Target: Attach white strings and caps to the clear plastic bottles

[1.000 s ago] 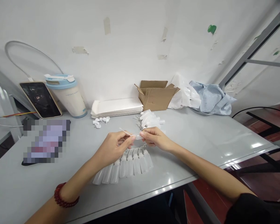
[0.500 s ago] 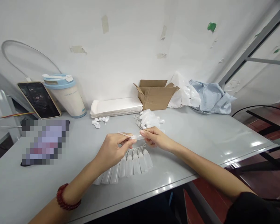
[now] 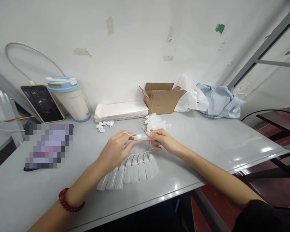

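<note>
A small translucent plastic bottle (image 3: 142, 137) lies almost level between my hands, above the table. My right hand (image 3: 163, 140) grips its body, thumb on top and the other fingers curled beneath. My left hand (image 3: 118, 145) has its thumb and fingertips round the white neck end, where a thin pale tube or strap (image 3: 128, 133) sticks out over the fingers. Just below my hands a slanted row of similar bottles (image 3: 134, 170) lies on the table, each with a thin curved piece at its top. Behind my right hand is a heap of bottles (image 3: 154, 121).
Several small white caps (image 3: 105, 125) lie near a stack of white flat packs (image 3: 122, 110). An open cardboard box (image 3: 161, 101), a white plastic bag (image 3: 189, 96) and blue fabric (image 3: 218, 100) line the wall. A tumbler (image 3: 71, 100) and a phone (image 3: 42, 103) stand left.
The bottle and both hands have risen slightly. My left thumb has drawn back a little from the neck, so more of it shows.
</note>
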`<state>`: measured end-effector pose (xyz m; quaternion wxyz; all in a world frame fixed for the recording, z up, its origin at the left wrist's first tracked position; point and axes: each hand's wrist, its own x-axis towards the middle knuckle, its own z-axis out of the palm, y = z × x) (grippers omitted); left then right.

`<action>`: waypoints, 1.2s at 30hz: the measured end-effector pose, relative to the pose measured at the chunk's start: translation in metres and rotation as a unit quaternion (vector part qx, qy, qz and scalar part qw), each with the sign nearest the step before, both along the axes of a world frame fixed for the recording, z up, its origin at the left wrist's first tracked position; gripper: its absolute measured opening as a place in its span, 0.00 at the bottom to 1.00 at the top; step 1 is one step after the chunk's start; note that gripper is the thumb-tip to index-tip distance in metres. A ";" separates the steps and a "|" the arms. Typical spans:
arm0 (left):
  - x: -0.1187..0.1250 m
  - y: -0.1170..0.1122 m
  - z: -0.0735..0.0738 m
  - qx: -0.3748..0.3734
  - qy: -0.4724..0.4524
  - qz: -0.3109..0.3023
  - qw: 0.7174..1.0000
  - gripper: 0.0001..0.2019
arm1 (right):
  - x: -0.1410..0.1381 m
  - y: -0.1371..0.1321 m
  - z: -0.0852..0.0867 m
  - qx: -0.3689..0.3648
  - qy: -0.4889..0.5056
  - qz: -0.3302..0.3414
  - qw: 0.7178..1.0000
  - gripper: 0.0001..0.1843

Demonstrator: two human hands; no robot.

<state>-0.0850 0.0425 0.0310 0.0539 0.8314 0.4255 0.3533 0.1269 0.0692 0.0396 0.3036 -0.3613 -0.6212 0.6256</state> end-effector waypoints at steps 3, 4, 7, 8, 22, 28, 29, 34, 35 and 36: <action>-0.019 0.013 -0.002 -0.006 0.060 0.091 0.994 0.11 | 0.004 0.003 0.005 0.097 -0.015 -0.057 0.994 0.23; -0.027 0.018 -0.003 0.006 0.083 0.120 0.989 0.13 | 0.006 0.006 0.005 0.133 -0.025 -0.083 0.987 0.23; -0.050 0.033 -0.009 0.028 0.139 0.172 0.975 0.17 | 0.014 0.017 0.004 0.242 -0.085 -0.172 0.951 0.20; -0.056 0.037 -0.011 0.028 0.152 0.182 0.971 0.18 | 0.017 0.022 0.003 0.278 -0.111 -0.199 0.933 0.19; -0.064 0.049 -0.032 0.019 0.237 0.201 0.950 0.18 | 0.036 0.055 -0.018 0.416 -0.226 -0.242 0.847 0.14; -0.061 0.049 -0.034 -0.003 0.245 0.202 0.948 0.20 | 0.038 0.058 -0.021 0.424 -0.248 -0.225 0.842 0.14; -0.061 0.049 -0.034 -0.007 0.246 0.202 0.948 0.21 | 0.038 0.057 -0.021 0.425 -0.250 -0.224 0.841 0.13; -0.062 0.050 -0.037 -0.008 0.248 0.200 0.948 0.23 | 0.038 0.055 -0.018 0.432 -0.250 -0.225 0.837 0.12; -0.062 0.050 -0.037 -0.007 0.248 0.199 0.948 0.23 | 0.038 0.054 -0.017 0.432 -0.249 -0.226 0.837 0.12; -0.062 0.050 -0.037 -0.005 0.248 0.198 0.948 0.23 | 0.038 0.054 -0.017 0.432 -0.249 -0.226 0.837 0.12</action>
